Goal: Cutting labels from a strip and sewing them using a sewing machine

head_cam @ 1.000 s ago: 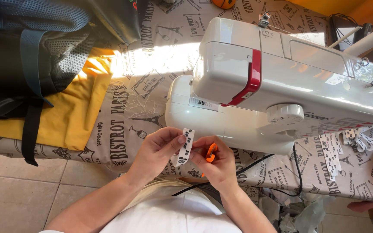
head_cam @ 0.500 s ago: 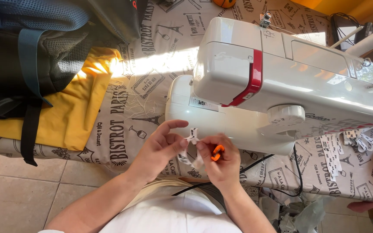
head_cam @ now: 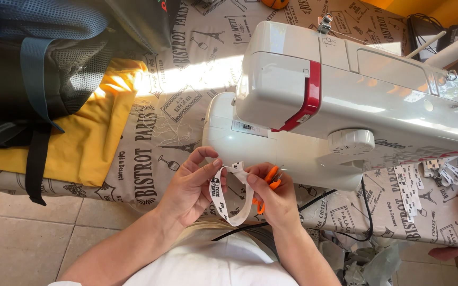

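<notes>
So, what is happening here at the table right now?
A person sits at a table in front of a white sewing machine. The left hand and the right hand together hold a white printed ribbon, which hangs in a loop between them. The right hand also holds small orange scissors. More strips of ribbon lie on the printed tablecloth to the right, and a yellow cloth lies to the left.
</notes>
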